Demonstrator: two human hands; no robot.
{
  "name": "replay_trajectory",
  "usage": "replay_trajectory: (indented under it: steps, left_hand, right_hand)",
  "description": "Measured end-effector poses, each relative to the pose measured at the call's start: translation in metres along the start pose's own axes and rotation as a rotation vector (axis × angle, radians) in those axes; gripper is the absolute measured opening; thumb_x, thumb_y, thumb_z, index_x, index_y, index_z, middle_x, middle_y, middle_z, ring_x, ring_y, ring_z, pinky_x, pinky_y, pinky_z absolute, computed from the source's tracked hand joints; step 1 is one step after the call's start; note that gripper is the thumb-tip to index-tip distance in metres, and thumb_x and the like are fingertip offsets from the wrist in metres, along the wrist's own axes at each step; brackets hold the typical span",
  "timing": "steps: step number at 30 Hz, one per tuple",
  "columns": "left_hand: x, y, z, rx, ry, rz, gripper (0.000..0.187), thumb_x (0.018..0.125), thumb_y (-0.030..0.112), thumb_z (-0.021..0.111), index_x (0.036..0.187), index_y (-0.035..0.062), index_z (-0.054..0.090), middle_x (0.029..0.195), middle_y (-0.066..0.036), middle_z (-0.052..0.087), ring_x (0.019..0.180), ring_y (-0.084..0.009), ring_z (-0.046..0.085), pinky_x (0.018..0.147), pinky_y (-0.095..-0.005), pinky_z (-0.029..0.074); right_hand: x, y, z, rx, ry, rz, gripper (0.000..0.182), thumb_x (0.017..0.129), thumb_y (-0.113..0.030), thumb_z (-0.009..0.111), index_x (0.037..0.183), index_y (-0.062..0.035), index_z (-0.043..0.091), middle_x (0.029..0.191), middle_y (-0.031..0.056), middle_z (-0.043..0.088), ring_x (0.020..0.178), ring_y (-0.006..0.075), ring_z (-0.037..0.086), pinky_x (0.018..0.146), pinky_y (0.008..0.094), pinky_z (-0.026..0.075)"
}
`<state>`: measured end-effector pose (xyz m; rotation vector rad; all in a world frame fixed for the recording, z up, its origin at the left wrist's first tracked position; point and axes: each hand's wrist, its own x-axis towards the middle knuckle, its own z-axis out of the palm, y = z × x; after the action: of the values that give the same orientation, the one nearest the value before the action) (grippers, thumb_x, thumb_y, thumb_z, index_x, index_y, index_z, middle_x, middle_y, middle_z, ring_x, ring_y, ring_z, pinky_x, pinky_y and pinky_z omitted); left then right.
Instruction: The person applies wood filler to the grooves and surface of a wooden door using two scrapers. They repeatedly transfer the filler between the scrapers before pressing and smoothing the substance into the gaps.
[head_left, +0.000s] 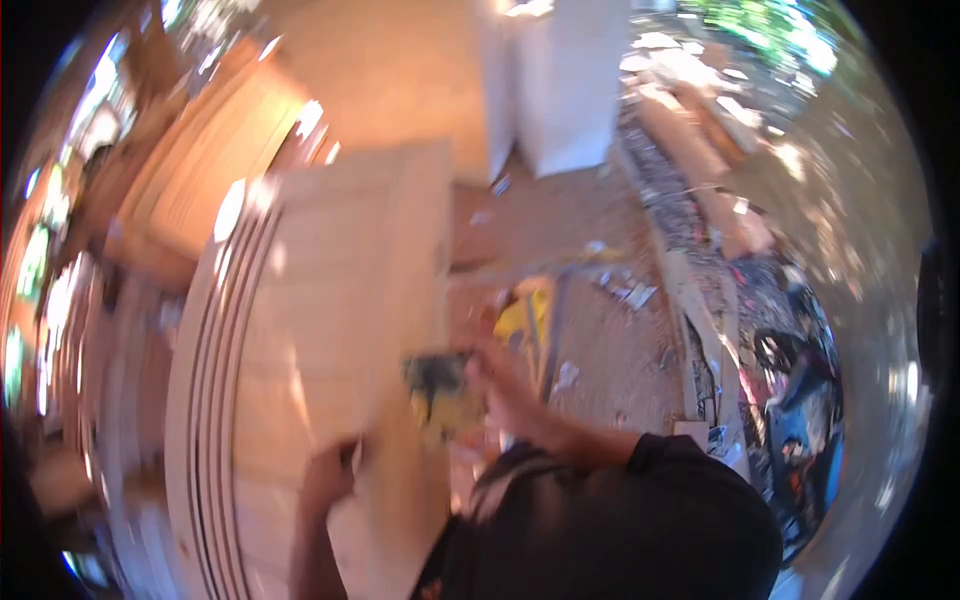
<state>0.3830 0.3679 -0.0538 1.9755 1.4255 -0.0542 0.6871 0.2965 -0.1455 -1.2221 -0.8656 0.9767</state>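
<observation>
A pale wooden panelled door [330,280] lies in front of me, on top of several others. My right hand [490,375] is at the door's right edge. Its fingers are closed on a dark green and yellow flat piece [435,385], too blurred to name further. Lower on the door, my left hand [335,470] is held low over the surface with its fingers curled in. Whatever is in those fingers, if anything, is too smeared to make out.
More wooden panels [200,150] lean at the left. White sheets or boards [565,90] stand at the back. A yellow thing [522,322] and scraps lie on the brown ground [610,350]. Wood planks [690,130] and a dark cluttered heap [800,420] are at the right.
</observation>
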Motion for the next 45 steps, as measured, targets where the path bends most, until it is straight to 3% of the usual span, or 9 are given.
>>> replay_trajectory:
  steps: [1,2,5,9,12,20,25,28,45]
  left_hand:
    - [-0.003,-0.003,-0.007,-0.064,0.086,0.089,0.033,0.090,0.007,0.051,0.122,0.0042,0.060,0.111,-0.018,0.066,0.107,-0.0262,0.064,0.091,-0.0361,0.050]
    - [-0.010,0.001,-0.018,-0.259,0.159,0.162,0.036,0.089,0.001,0.050,0.124,0.0013,0.058,0.112,-0.019,0.066,0.108,-0.0229,0.063,0.094,-0.0331,0.048]
    - [-0.045,0.031,-0.044,-0.675,0.363,0.197,0.048,0.082,-0.015,0.046,0.126,0.0012,0.057,0.113,-0.012,0.063,0.105,-0.0163,0.059,0.092,-0.0308,0.046]
    - [-0.049,0.023,-0.040,0.019,0.560,0.287,0.048,0.080,-0.014,0.048,0.123,0.0054,0.060,0.105,-0.016,0.064,0.092,-0.0274,0.064,0.078,-0.0353,0.050]
    - [-0.035,0.003,-0.036,0.168,0.516,0.013,0.050,0.075,-0.015,0.047,0.120,0.0036,0.060,0.108,-0.016,0.064,0.097,-0.0323,0.063,0.083,-0.0387,0.051]
    - [-0.011,-0.026,-0.020,0.230,0.263,-0.006,0.044,0.077,-0.009,0.052,0.119,0.0032,0.059,0.110,-0.020,0.063,0.098,-0.0374,0.062,0.085,-0.0446,0.050]
    - [-0.052,0.052,-0.048,-0.138,0.394,0.230,0.046,0.083,-0.013,0.047,0.124,0.0024,0.057,0.117,-0.022,0.062,0.111,-0.0382,0.059,0.093,-0.0386,0.049]
    - [-0.057,0.071,-0.040,-0.050,0.371,0.316,0.052,0.077,-0.017,0.049,0.125,0.0036,0.057,0.119,-0.022,0.061,0.109,-0.0379,0.060,0.090,-0.0397,0.051]
    - [-0.006,0.035,-0.044,0.045,0.333,0.243,0.054,0.072,-0.009,0.059,0.124,0.0060,0.058,0.119,-0.022,0.059,0.104,-0.0371,0.061,0.084,-0.0409,0.053]
  right_hand:
    - [0.003,-0.001,0.001,0.060,-0.037,0.060,0.034,0.096,-0.029,0.054,0.122,-0.0058,0.053,0.108,0.0040,0.059,0.101,0.0147,0.055,0.090,0.0322,0.045]
    - [0.000,-0.017,0.012,0.534,-0.073,0.213,0.038,0.096,-0.032,0.054,0.121,-0.0034,0.053,0.109,0.0059,0.060,0.100,0.0151,0.058,0.089,0.0325,0.048]
    - [-0.003,-0.071,0.030,0.568,-0.126,0.231,0.032,0.099,-0.013,0.044,0.128,0.0003,0.048,0.117,0.0082,0.059,0.105,0.0156,0.056,0.094,0.0315,0.044]
    - [0.002,-0.077,0.044,0.653,-0.213,0.231,0.034,0.101,-0.015,0.042,0.131,0.0015,0.044,0.120,0.0085,0.058,0.109,0.0155,0.055,0.096,0.0310,0.044]
    - [0.006,-0.077,0.058,0.590,-0.212,0.233,0.029,0.101,-0.015,0.042,0.125,0.0012,0.048,0.116,0.0071,0.058,0.104,0.0135,0.055,0.093,0.0295,0.044]
    - [0.025,-0.066,0.061,0.125,-0.207,0.082,0.021,0.100,-0.018,0.046,0.103,0.0002,0.057,0.081,0.0006,0.053,0.075,0.0081,0.044,0.067,0.0239,0.037]
    - [0.035,-0.067,0.084,-0.045,-0.159,-0.130,0.023,0.101,-0.017,0.044,0.104,0.0011,0.056,0.084,0.0026,0.056,0.076,0.0087,0.047,0.069,0.0246,0.041]
    - [0.040,-0.065,0.097,-0.060,-0.156,-0.163,0.023,0.101,-0.016,0.043,0.105,0.0016,0.056,0.086,0.0034,0.057,0.079,0.0086,0.048,0.072,0.0251,0.042]
    - [0.066,-0.053,0.139,-0.114,-0.153,-0.127,0.022,0.101,-0.018,0.042,0.100,-0.0002,0.055,0.078,-0.0017,0.049,0.071,0.0055,0.040,0.064,0.0228,0.037]
